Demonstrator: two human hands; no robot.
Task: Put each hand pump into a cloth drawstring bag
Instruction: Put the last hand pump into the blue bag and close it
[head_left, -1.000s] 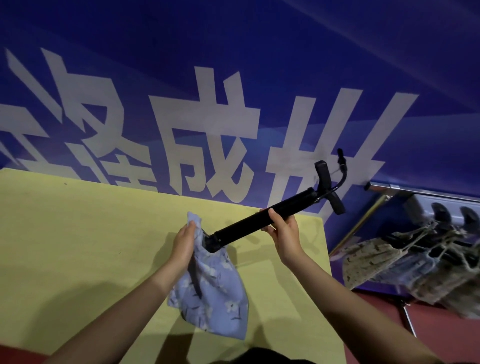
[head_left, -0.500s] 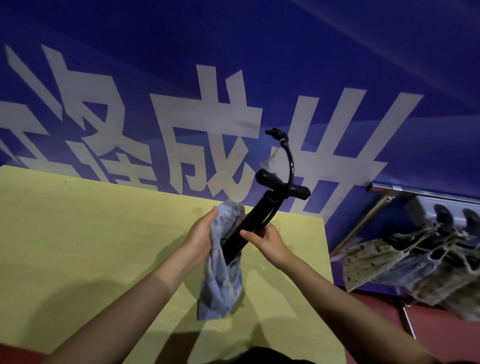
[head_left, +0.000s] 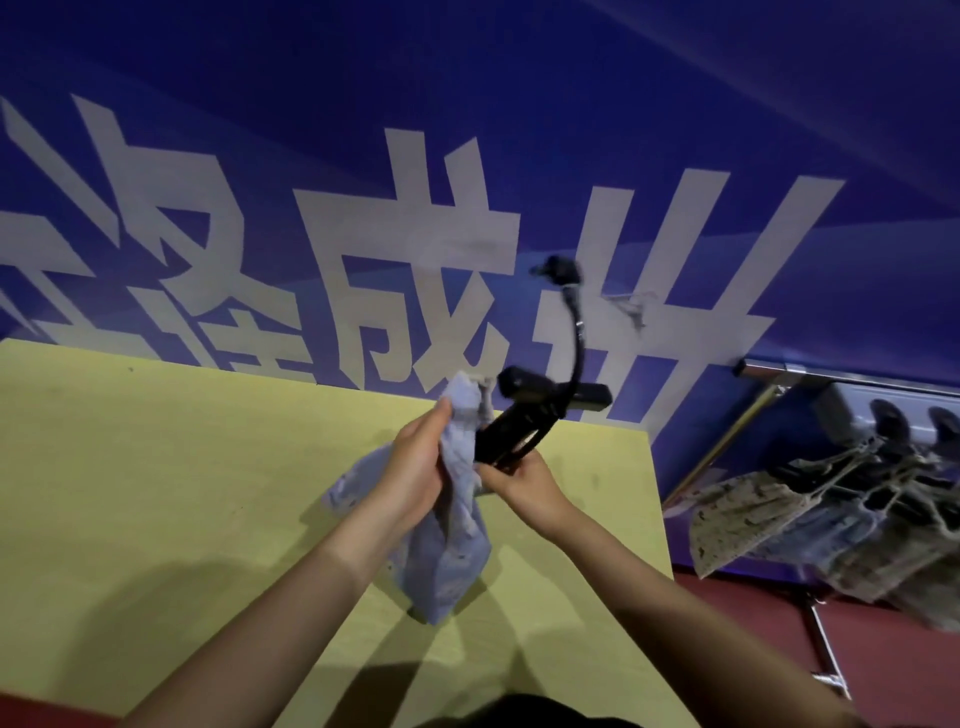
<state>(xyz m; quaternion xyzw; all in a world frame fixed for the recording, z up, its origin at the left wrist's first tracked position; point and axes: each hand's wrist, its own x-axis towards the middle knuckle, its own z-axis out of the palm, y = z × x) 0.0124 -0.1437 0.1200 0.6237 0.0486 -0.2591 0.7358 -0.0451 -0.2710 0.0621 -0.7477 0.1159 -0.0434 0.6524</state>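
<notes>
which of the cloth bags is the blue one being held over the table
The blue floral bag gripped by the left hand, with the black pump sliding in. The other bags are beige patterned ones piled on the rack at right.

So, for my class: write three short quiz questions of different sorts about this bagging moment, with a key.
1. True or false: the hand pump is fully inside the cloth drawstring bag.
2. Which of the hands holds the bag's mouth: A left hand, B right hand?
3. Fill in: the pump's black hose curves ____ from the T-handle.

Key: 1 false, the handle end sticks out; 2 A; 3 upward.
</notes>
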